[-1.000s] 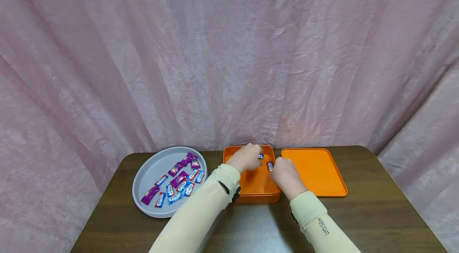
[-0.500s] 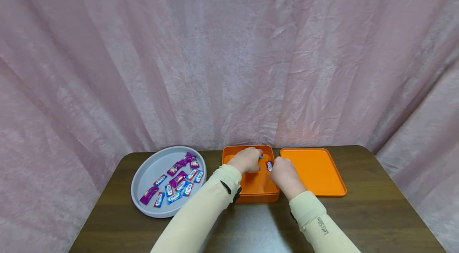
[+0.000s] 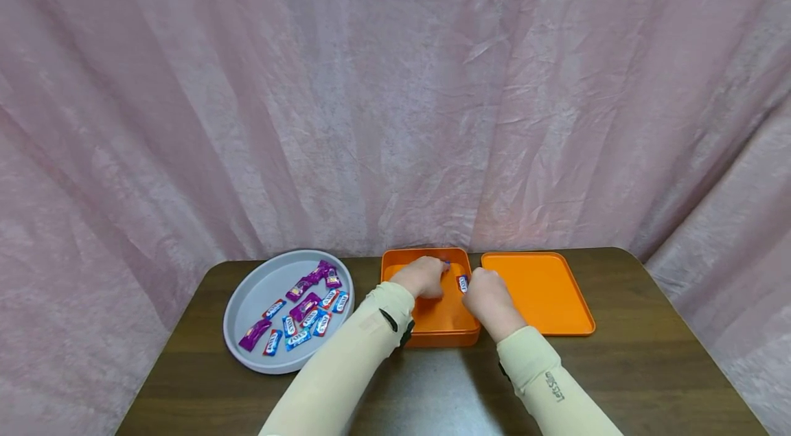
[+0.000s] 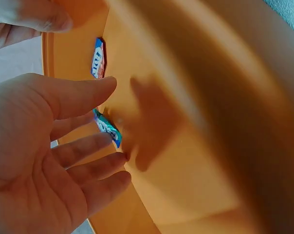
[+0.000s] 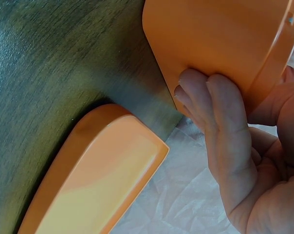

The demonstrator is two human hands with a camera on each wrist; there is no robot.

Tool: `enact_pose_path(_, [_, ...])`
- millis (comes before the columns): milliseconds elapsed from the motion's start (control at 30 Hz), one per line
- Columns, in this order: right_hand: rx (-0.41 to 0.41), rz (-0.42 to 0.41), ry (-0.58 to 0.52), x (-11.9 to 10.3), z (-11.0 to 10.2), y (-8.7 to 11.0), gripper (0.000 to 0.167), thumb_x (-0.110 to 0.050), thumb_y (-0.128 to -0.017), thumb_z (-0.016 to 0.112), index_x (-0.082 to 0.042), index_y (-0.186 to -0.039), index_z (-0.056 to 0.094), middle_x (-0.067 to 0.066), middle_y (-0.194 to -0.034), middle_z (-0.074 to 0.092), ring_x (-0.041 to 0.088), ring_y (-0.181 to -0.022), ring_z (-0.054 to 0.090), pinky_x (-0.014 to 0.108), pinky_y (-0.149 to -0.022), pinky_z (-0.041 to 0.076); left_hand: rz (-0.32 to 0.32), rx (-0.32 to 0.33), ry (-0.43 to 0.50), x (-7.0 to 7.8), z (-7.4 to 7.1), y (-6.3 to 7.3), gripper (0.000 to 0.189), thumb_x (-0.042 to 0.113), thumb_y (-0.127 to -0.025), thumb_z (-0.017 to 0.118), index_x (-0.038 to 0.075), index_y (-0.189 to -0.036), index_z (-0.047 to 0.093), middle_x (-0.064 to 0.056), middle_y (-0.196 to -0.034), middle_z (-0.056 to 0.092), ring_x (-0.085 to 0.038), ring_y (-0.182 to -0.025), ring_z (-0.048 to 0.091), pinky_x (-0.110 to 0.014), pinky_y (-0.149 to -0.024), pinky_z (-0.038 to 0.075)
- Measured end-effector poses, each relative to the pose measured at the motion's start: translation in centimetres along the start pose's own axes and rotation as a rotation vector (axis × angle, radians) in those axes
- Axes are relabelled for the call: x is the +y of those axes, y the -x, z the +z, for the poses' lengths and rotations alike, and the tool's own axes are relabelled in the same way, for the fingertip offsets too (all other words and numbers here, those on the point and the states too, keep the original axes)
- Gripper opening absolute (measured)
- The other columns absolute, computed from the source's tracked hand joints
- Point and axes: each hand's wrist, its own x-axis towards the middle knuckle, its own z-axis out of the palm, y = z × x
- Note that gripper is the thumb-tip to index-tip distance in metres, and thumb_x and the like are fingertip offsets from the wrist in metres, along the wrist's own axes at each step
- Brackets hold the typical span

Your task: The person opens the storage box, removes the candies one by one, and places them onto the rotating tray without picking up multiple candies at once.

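Observation:
My left hand [image 3: 422, 277] reaches down into the orange box [image 3: 428, 338]. In the left wrist view its thumb and fingers are spread loosely, and the fingertips are right at a small blue-and-green wrapped candy bar [image 4: 108, 127]. A second wrapped candy bar [image 3: 463, 283], blue and red, lies by the box's right wall. At that wall my right hand [image 3: 492, 300] grips the box. Its fingers [image 5: 229, 105] lie flat against the outer side in the right wrist view, while its thumb [image 4: 52, 18] shows at the rim in the left wrist view.
A round grey tray [image 3: 247, 305] with several purple and several blue-and-red wrapped candies stands on the left. To the right of the box lies the orange lid [image 3: 537, 292]. Behind the brown wooden table [image 3: 643, 353] hangs a pink curtain [image 3: 395, 93].
My left hand has lowered slightly into the box, and the far candy bar is now mostly hidden by its fingers. My right hand keeps its place at the right wall.

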Motion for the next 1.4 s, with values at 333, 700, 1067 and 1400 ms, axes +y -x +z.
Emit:
enact_pose_path(333, [-0.011, 0.000, 0.017, 0.0, 0.2, 0.0, 0.028, -0.014, -0.075, 0.072, 0.005, -0.092, 0.061, 0.013, -0.073, 0.059, 0.022, -0.058, 0.054, 0.028, -0.048, 0.046, 0.022, 0.012, -0.072, 0.2, -0.1, 0.7, 0.006, 0.013, -0.084, 0.064, 0.017, -0.085, 0.068, 0.002, -0.079, 0.056, -0.014, -0.072, 0.049, -0.025, -0.065, 0.045])
enact_pose_path(700, [-0.009, -0.008, 0.023, -0.1, 0.3, -0.1, 0.028, -0.013, -0.075, 0.072, 0.005, -0.093, 0.060, 0.013, -0.074, 0.060, 0.023, -0.059, 0.053, 0.030, -0.051, 0.047, 0.033, 0.050, -0.123, -0.5, -0.1, 1.7, 0.018, 0.004, -0.081, 0.066, 0.011, -0.066, 0.060, 0.001, -0.059, 0.043, -0.014, -0.054, 0.042, -0.023, -0.045, 0.038])
enact_pose_path(1067, [-0.015, 0.001, 0.012, -0.2, 0.5, -0.3, 0.026, -0.013, -0.076, 0.071, 0.004, -0.093, 0.061, 0.013, -0.074, 0.060, 0.023, -0.060, 0.053, 0.029, -0.050, 0.046, 0.022, 0.080, -0.120, -1.2, -0.3, 2.1, 0.019, 0.001, -0.083, 0.060, 0.013, -0.069, 0.059, 0.001, -0.066, 0.051, -0.013, -0.057, 0.045, -0.023, -0.048, 0.041])
enact_pose_path(1400, [-0.012, -0.006, 0.006, 0.1, 0.4, -0.2, 0.024, -0.012, -0.075, 0.071, 0.005, -0.090, 0.062, 0.012, -0.072, 0.059, 0.024, -0.059, 0.052, 0.029, -0.047, 0.043, 0.069, 0.186, -0.023, -1.9, -2.3, 3.5, 0.006, 0.008, -0.078, 0.071, 0.013, -0.078, 0.067, 0.004, -0.080, 0.061, -0.010, -0.073, 0.056, -0.020, -0.062, 0.047])
